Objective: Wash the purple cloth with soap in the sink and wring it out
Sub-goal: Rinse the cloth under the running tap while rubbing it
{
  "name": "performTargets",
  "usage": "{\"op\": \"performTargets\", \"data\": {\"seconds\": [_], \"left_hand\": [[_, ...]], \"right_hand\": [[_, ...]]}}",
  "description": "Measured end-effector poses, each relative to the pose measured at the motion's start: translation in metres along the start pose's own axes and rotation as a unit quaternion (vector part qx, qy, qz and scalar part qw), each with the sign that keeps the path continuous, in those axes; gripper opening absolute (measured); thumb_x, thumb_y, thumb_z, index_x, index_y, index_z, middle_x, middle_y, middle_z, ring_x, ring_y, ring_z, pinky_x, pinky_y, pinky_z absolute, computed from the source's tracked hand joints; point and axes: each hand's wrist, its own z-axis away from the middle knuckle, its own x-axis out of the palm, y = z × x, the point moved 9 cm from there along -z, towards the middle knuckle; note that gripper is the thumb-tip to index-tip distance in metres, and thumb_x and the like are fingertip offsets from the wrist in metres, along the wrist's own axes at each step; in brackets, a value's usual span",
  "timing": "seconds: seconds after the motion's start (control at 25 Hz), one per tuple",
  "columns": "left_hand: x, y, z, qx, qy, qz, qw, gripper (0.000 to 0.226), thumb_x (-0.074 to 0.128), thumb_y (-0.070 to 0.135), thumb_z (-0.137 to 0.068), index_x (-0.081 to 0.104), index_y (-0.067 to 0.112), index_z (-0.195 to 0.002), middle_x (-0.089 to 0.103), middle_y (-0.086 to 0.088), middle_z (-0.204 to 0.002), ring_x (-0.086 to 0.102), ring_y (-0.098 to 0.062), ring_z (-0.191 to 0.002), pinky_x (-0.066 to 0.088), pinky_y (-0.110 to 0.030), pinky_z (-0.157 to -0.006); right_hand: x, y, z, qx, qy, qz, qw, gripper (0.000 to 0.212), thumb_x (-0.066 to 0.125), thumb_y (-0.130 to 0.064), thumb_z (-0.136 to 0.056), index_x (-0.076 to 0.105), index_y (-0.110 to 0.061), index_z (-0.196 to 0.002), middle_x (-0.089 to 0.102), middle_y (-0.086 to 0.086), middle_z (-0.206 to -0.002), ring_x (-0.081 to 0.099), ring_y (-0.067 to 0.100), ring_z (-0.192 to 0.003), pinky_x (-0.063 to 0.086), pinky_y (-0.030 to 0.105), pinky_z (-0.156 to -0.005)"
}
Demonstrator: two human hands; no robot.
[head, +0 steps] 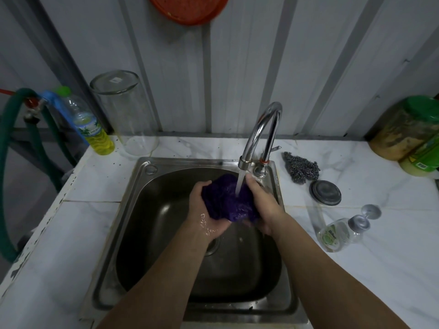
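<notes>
Two bare forearms reach in from the near edge over the steel sink [133, 236]. Left hand [207, 210] cups the bunched purple cloth [228, 200] from below and the left, fingers curled round it; skin wet, drops showing. Right hand [262, 205] grips the cloth's right side, thumb up near the spout. Cloth held above the basin, far-right part, directly under running water [240, 184] from the curved tap [261, 134].

Right on the marble counter [356, 269]: small soap bottle [339, 233] lying on its side, round dark lid [325, 193], steel scourer [301, 168], green-lidded jars [413, 129] far right.

Far left: upturned glass [123, 112], bottle of yellow liquid [90, 124], green hose [9, 162]. Orange basket [190, 8] hangs on the wall.
</notes>
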Motion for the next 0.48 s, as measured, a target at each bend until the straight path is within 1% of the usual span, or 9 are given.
{"op": "performTargets", "data": {"seconds": [0.04, 0.08, 0.12, 0.16, 0.24, 0.28, 0.32, 0.4, 0.48], "left_hand": [[0.001, -0.001, 0.001, -0.008, -0.003, -0.009, 1.000, 0.039, 0.051, 0.037, -0.092, 0.070, 0.006, -0.107, 0.077, -0.023, -0.085, 0.064, -0.040, -0.098, 0.053, -0.049, -0.084], [0.000, -0.003, 0.001, -0.017, -0.001, -0.017, 1.000, 0.041, 0.051, 0.041, -0.093, 0.069, 0.007, -0.109, 0.077, -0.023, -0.088, 0.064, -0.041, -0.101, 0.053, -0.051, -0.087], [-0.004, -0.003, 0.002, -0.022, 0.007, -0.029, 0.999, 0.044, 0.050, 0.046, -0.094, 0.068, 0.009, -0.111, 0.077, -0.023, -0.095, 0.065, -0.042, -0.104, 0.053, -0.052, -0.089], [-0.008, -0.004, 0.001, -0.028, 0.019, -0.042, 0.999, 0.046, 0.050, 0.051, -0.095, 0.067, 0.011, -0.112, 0.076, -0.023, -0.103, 0.066, -0.043, -0.106, 0.054, -0.055, -0.089], [-0.014, -0.003, -0.005, -0.022, 0.043, -0.068, 0.997, 0.048, 0.052, 0.056, -0.094, 0.064, 0.015, -0.115, 0.073, -0.021, -0.112, 0.069, -0.044, -0.105, 0.055, -0.060, -0.088], [-0.013, -0.002, -0.008, -0.012, 0.057, -0.082, 0.995, 0.046, 0.054, 0.055, -0.094, 0.064, 0.016, -0.116, 0.074, -0.019, -0.112, 0.070, -0.042, -0.102, 0.056, -0.061, -0.087], [-0.013, -0.001, -0.010, -0.004, 0.081, -0.097, 0.992, 0.043, 0.056, 0.052, -0.094, 0.065, 0.015, -0.115, 0.075, -0.017, -0.108, 0.071, -0.039, -0.099, 0.058, -0.058, -0.084], [-0.010, -0.003, -0.016, -0.005, 0.109, -0.096, 0.989, 0.041, 0.058, 0.048, -0.095, 0.069, 0.012, -0.112, 0.078, -0.014, -0.090, 0.072, -0.033, -0.087, 0.060, -0.044, -0.073], [-0.010, -0.011, -0.019, -0.022, 0.110, -0.076, 0.991, 0.046, 0.058, 0.050, -0.094, 0.070, 0.007, -0.104, 0.075, -0.013, -0.067, 0.071, -0.028, -0.075, 0.053, -0.036, -0.068]], "right_hand": [[0.004, 0.002, 0.000, 0.013, -0.016, -0.022, 1.000, 0.052, 0.071, -0.054, -0.085, 0.066, -0.018, -0.122, 0.076, 0.015, -0.111, 0.074, 0.036, -0.100, 0.058, 0.057, -0.091], [0.003, -0.005, -0.002, -0.004, -0.003, -0.026, 1.000, 0.037, 0.069, -0.038, -0.092, 0.066, -0.015, -0.121, 0.076, 0.017, -0.109, 0.075, 0.037, -0.098, 0.059, 0.058, -0.089], [-0.003, -0.014, -0.009, -0.040, 0.034, -0.008, 0.999, 0.023, 0.065, -0.026, -0.097, 0.066, -0.014, -0.116, 0.076, 0.017, -0.107, 0.075, 0.036, -0.096, 0.059, 0.057, -0.088], [-0.009, -0.025, -0.010, -0.088, 0.079, 0.031, 0.993, 0.014, 0.060, -0.022, -0.099, 0.067, -0.016, -0.110, 0.076, 0.015, -0.105, 0.074, 0.034, -0.095, 0.060, 0.056, -0.088], [-0.011, -0.040, -0.002, -0.163, 0.134, 0.082, 0.974, 0.015, 0.056, -0.026, -0.100, 0.068, -0.019, -0.103, 0.076, 0.010, -0.100, 0.074, 0.030, -0.093, 0.059, 0.054, -0.088], [-0.007, -0.043, 0.005, -0.177, 0.141, 0.076, 0.971, 0.016, 0.054, -0.029, -0.100, 0.068, -0.021, -0.100, 0.076, 0.007, -0.096, 0.073, 0.028, -0.091, 0.059, 0.052, -0.088], [-0.002, -0.044, 0.016, -0.180, 0.146, 0.060, 0.971, 0.016, 0.054, -0.031, -0.100, 0.068, -0.024, -0.095, 0.076, 0.004, -0.092, 0.073, 0.026, -0.088, 0.059, 0.049, -0.087], [0.010, -0.039, 0.041, -0.191, 0.142, 0.053, 0.970, 0.020, 0.059, -0.042, -0.097, 0.068, -0.027, -0.086, 0.074, -0.001, -0.080, 0.072, 0.023, -0.080, 0.061, 0.042, -0.079], [0.031, -0.036, 0.069, -0.221, 0.112, 0.112, 0.962, 0.028, 0.064, -0.055, -0.088, 0.067, -0.029, -0.082, 0.072, -0.001, -0.072, 0.070, 0.017, -0.069, 0.061, 0.039, -0.069]]}}
